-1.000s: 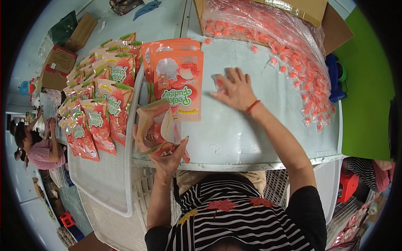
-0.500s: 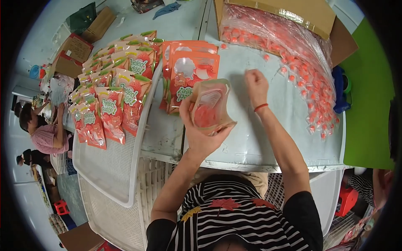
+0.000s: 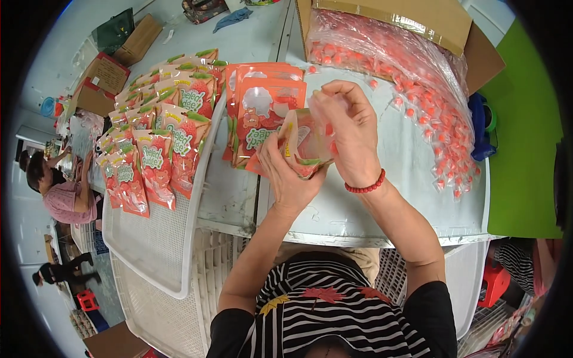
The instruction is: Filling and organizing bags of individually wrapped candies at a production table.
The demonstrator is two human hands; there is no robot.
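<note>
My left hand [image 3: 291, 182] is wrapped round an open pink pouch [image 3: 292, 140], keeping its mouth spread and tilted up toward me. At the right edge of that mouth is my right hand [image 3: 358, 143], fingers curled with clear wrap and bits of red [image 3: 329, 129] showing beside them. These look like small clear-wrapped red sweets; how many it holds is hidden. Just beyond my left hand lies a stack of flat pink pouches [image 3: 268, 104]. To the right, loose wrapped red sweets [image 3: 427, 119] spread across the table.
A cardboard box [image 3: 412, 27] with a plastic liner spills the sweets at the back right. Filled pouches [image 3: 158, 158] crowd a white perforated tray [image 3: 149, 232] at the left. A blue cloth [image 3: 233, 19] lies at the back. Another person [image 3: 68, 197] works far left.
My right hand has come left from over the table to the mouth of the pouch, and its fingers have loosened from a fist. The pouch has turned slightly in my left hand.
</note>
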